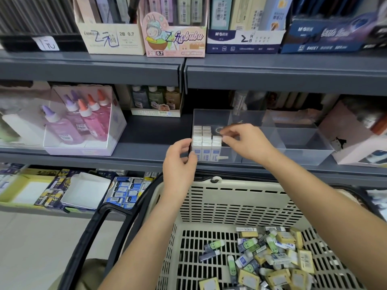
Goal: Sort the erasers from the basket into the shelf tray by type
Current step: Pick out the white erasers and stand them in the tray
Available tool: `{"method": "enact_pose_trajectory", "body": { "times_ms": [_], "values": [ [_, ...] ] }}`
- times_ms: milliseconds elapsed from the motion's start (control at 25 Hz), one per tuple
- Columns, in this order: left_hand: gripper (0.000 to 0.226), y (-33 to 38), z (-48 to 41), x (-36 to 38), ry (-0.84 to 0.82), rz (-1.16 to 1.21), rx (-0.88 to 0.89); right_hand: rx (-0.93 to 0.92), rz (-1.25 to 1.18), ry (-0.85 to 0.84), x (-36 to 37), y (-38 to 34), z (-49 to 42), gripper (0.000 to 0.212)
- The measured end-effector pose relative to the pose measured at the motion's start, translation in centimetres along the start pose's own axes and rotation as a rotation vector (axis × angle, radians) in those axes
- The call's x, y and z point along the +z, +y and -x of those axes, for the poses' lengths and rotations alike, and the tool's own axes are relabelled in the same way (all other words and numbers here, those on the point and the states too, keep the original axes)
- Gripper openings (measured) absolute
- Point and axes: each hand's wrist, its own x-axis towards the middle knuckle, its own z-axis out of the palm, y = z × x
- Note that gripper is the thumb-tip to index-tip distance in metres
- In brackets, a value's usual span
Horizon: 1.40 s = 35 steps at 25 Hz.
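Note:
A clear plastic shelf tray (301, 143) with several compartments sits on the middle shelf. Its left compartment holds upright white erasers with blue sleeves (204, 141) packed in rows. My right hand (245, 143) reaches over that compartment and pinches a white eraser at the end of the right row. My left hand (180, 164) grips the tray's front left corner, fingers curled round its edge. Below, a beige basket (238, 204) holds a heap of mixed erasers (270, 254): yellow, green-faced and white-and-blue ones.
Glue bottles in a clear box (83, 120) stand left of the tray, a pale box (356, 135) right of it. Pencil-lead cartons (173, 38) fill the upper shelf. Eraser boxes (125, 191) lie on the lower shelf behind the basket's black handle (92, 237).

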Motion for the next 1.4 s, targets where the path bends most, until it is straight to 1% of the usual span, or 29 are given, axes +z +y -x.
{"method": "enact_pose_trajectory", "body": {
  "times_ms": [80, 160, 200, 280, 360, 400, 440, 520, 560, 600, 640, 680, 760, 840, 920, 960, 1040, 1120, 1240, 1400],
  "values": [
    [0.026, 0.7, 1.9, 0.2, 0.096, 0.093, 0.03, -0.008, -0.059, 0.082, -0.5, 0.3, 1.9, 0.022],
    [0.025, 0.9, 4.5, 0.8, 0.098, 0.176, 0.037, -0.014, -0.146, 0.136, -0.7, 0.7, 4.8, 0.017],
    [0.025, 0.6, 6.0, 1.1, 0.054, 0.181, 0.011, -0.028, -0.206, 0.139, -0.5, 1.1, 6.7, 0.015],
    [0.022, -0.8, 8.0, 1.7, -0.135, 0.093, -0.102, -0.051, -0.32, 0.079, 0.5, 2.1, 10.6, 0.013],
    [0.012, -2.7, 9.1, 2.3, -0.403, -0.103, -0.25, -0.036, -0.351, -0.101, 2.7, 3.7, 14.2, 0.013],
    [0.01, -3.8, 9.7, 2.6, -0.506, -0.202, -0.304, -0.022, -0.296, -0.214, 4.2, 4.8, 15.9, 0.014],
    [0.009, -5.0, 10.2, 2.9, -0.568, -0.277, -0.346, -0.018, -0.206, -0.326, 5.9, 5.9, 17.3, 0.014],
    [0.006, -7.6, 11.5, 3.1, -0.631, -0.412, -0.426, -0.015, -0.011, -0.56, 9.3, 7.8, 19.7, 0.019],
    [0.009, -8.9, 12.4, 3.1, -0.678, -0.497, -0.457, -0.025, 0.073, -0.656, 10.7, 8.4, 20.6, 0.023],
    [0.012, -10.2, 13.4, 3.0, -0.756, -0.595, -0.468, -0.034, 0.127, -0.719, 11.8, 8.8, 21.3, 0.025],
    [0.015, -11.2, 14.2, 2.9, -0.855, -0.694, -0.455, -0.035, 0.153, -0.744, 12.6, 9.1, 21.6, 0.027],
    [0.016, -12.0, 14.8, 2.7, -0.951, -0.78, -0.428, -0.037, 0.168, -0.743, 13.1, 9.1, 21.7, 0.027],
    [0.018, -12.5, 15.1, 2.4, -1.085, -0.879, -0.408, -0.062, 0.205, -0.738, 13.6, 9.2, 21.8, 0.031],
    [0.023, -12.6, 15.0, 1.9, -1.201, -0.952, -0.435, -0.135, 0.299, -0.791, 13.9, 9.2, 22.2, 0.042],
    [0.034, -12.5, 14.9, 1.3, -1.299, -1.074, -0.48, -0.216, 0.402, -0.85, 14.1, 9.3, 22.6, 0.056],
    [0.038, -12.5, 14.8, 0.9, -1.335, -1.122, -0.506, -0.226, 0.413, -0.862, 14.0, 9.3, 22.7, 0.058],
    [0.039, -12.5, 14.7, 0.4, -1.382, -1.153, -0.521, -0.204, 0.348, -0.862, 13.9, 9.5, 22.6, 0.056],
    [0.038, -12.8, 14.9, 0.1, -1.413, -1.128, -0.546, -0.186, 0.287, -0.847, 13.7, 9.9, 22.5, 0.05],
    [0.044, -12.8, 15.7, 0.5, -1.502, -1.11, -0.61, -0.19, 0.278, -0.824, 13.7, 10.2, 22.6, 0.045],
    [0.059, -13.1, 16.6, 0.9, -1.566, -1.193, -0.53, -0.198, 0.277, -0.815, 13.8, 10.3, 22.7, 0.045]
  ]
}}
